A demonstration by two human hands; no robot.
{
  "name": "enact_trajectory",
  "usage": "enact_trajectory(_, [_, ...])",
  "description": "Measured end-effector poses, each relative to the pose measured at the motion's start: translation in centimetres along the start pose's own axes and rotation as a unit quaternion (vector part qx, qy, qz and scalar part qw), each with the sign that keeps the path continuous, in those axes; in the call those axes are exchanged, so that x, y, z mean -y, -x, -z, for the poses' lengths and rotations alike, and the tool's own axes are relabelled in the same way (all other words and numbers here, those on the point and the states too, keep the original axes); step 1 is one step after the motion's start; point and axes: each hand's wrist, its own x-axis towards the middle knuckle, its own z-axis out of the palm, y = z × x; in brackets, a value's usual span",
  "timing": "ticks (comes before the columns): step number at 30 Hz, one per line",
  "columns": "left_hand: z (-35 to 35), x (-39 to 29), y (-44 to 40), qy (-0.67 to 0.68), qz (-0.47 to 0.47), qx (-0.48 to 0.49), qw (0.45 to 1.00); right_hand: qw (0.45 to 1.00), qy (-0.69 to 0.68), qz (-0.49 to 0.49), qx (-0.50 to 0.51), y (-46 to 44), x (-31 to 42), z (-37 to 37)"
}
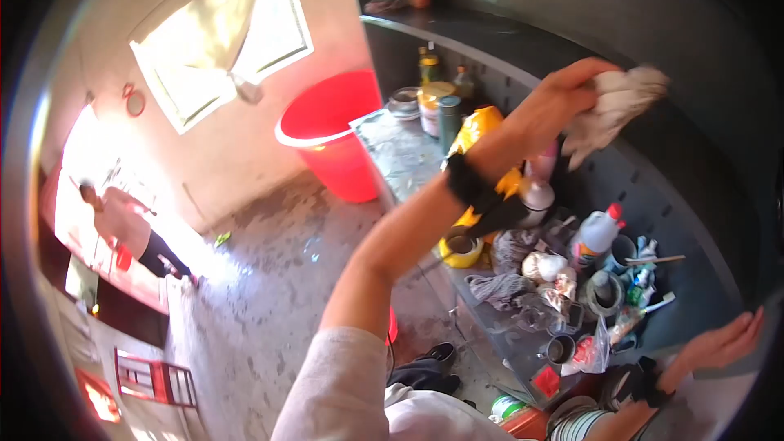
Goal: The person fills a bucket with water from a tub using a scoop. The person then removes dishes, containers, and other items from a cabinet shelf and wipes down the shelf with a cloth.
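Observation:
My left hand is raised in front of the dark upper shelf, its fingers closed around a crumpled off-white cloth. Part of the cloth hangs below the fingers. A black band circles that wrist. At the lower right, my right hand has its fingers stretched out, holding nothing, near the counter's right end. Between the hands lies a cluttered counter: a white bottle with a red cap, a toothbrush, a metal mug, a grey knitted cloth and a yellow container.
A large red tub stands by the wall below a bright window. Jars and a green flask sit at the counter's far end. Another person stands near the doorway at left. A wooden chair is at lower left.

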Motion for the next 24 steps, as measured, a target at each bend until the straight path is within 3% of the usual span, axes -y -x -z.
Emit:
enact_trajectory(1, [1.7,1.7,2.8,-0.265,-0.195,-0.010,0.944,1.000,0.000,0.001,-0.006,0.0,-0.6,0.1])
enact_trajectory(2, [2.3,0.8,9.0,0.078,0.107,-0.106,0.986,1.000,-0.006,0.005,-0.005,0.3,-0.5,-0.4])
enact_trajectory(3, [3.3,0.8,12.3,0.002,0.123,-0.097,0.988,1.000,-0.014,0.006,0.003,0.4,-0.6,-0.4])
enact_trajectory(4, [3.2,2.2,15.8,0.137,0.237,-0.180,0.945,1.000,-0.012,-0.005,0.005,0.4,-0.6,-0.4])
enact_trajectory(5, [3.6,4.2,19.7,0.141,0.245,-0.212,0.936,1.000,-0.009,-0.014,0.006,0.4,-0.6,-0.4])
enact_trajectory(8, [3.9,4.4,29.1,0.128,0.403,-0.243,0.873,0.999,0.039,0.007,0.007,-0.1,-0.5,-0.2])
enact_trajectory(13, [3.2,2.5,40.9,0.218,0.454,-0.355,0.788,0.998,-0.002,0.009,0.063,-1.0,-0.3,1.1])
enact_trajectory(15, [3.2,2.3,45.4,0.130,0.480,-0.367,0.786,0.994,0.011,0.010,0.108,-0.9,-0.1,2.8])
enact_trajectory(16, [3.3,1.7,46.5,0.085,0.489,-0.360,0.790,0.993,-0.047,-0.008,0.111,-0.8,0.8,3.9])
enact_trajectory(18, [2.7,0.4,49.1,0.202,0.337,-0.432,0.812,0.985,-0.106,-0.021,0.132,-0.2,3.0,5.6])
enact_trajectory(19, [3.8,-0.7,50.8,0.164,0.458,-0.422,0.765,0.986,-0.099,-0.040,0.127,0.5,5.8,6.8])
enact_trajectory(20, [4.2,-2.1,50.4,0.123,0.493,-0.470,0.722,0.986,-0.089,-0.058,0.128,1.4,7.7,7.8])
enact_trajectory(21, [4.8,-1.5,53.9,0.060,0.436,-0.474,0.763,0.982,-0.087,-0.053,0.158,2.5,8.2,8.7])
enact_trajectory(22, [5.5,-3.5,54.1,0.099,0.394,-0.482,0.776,0.978,-0.080,-0.045,0.190,3.4,9.3,9.4])
enact_trajectory(23, [6.8,-3.9,56.3,0.113,0.451,-0.504,0.728,0.967,-0.095,-0.075,0.224,4.5,11.0,10.0])
enact_trajectory(24, [7.4,-5.3,56.9,0.105,0.438,-0.552,0.702,0.957,-0.108,-0.106,0.249,5.5,12.5,10.7])
